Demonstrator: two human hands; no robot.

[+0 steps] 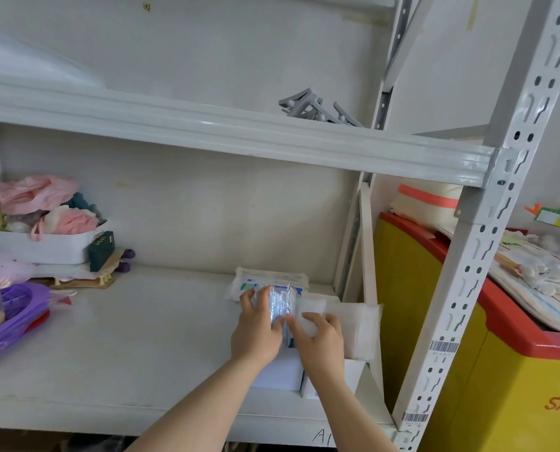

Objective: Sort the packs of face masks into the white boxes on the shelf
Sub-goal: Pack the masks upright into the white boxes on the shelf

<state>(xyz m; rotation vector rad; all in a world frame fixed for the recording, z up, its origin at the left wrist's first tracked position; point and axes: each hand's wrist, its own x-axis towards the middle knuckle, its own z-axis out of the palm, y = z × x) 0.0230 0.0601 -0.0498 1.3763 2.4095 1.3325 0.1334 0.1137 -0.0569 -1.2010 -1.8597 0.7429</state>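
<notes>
Your left hand [257, 324] grips the blue pack [280, 306], fingers curled round its left side. The pack stands on edge over the left box [277, 375]; its lower end is hidden behind both hands.

Your right hand [321, 334] sits against the blue pack's right edge, thumb touching it, fingers curled down over a white pack [311, 308] just beside. Cannot tell which of the two it actually holds.

The right box [353, 370] touches the left box. Both stand near the front of the shelf [125, 337], at its right end. The white pack stands upright in the right box, and a large white pack [357, 324] leans at that box's right side.

A printed pack [272, 277], white with blue-green marks, lies flat on the shelf just behind the boxes.

- Far left of shelf: white bin [44, 247] of pink cloth, purple basket [14, 308].
- Upper shelf: grey clips [317, 109].
- Right of the rack: yellow and red chest [468, 370].
</notes>
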